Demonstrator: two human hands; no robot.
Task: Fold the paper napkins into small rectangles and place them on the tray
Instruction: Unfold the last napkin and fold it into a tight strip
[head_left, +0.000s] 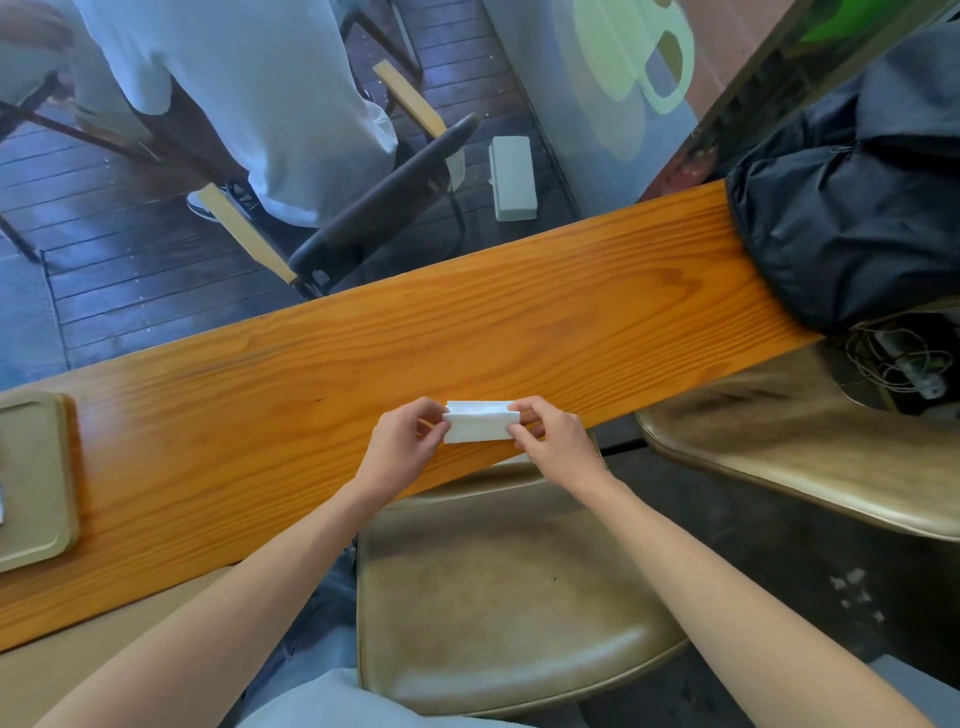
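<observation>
A white paper napkin, folded into a narrow rectangle with its top flap partly lifted, is held just over the near edge of the orange wooden counter. My left hand pinches its left end and my right hand pinches its right end. The tan tray lies on the counter at the far left, cut off by the frame edge; something grey shows at its left border.
A black bag rests on the counter's right end. Two worn olive stool seats stand below the counter. Behind the glass, a person in white clothes stands by a chair.
</observation>
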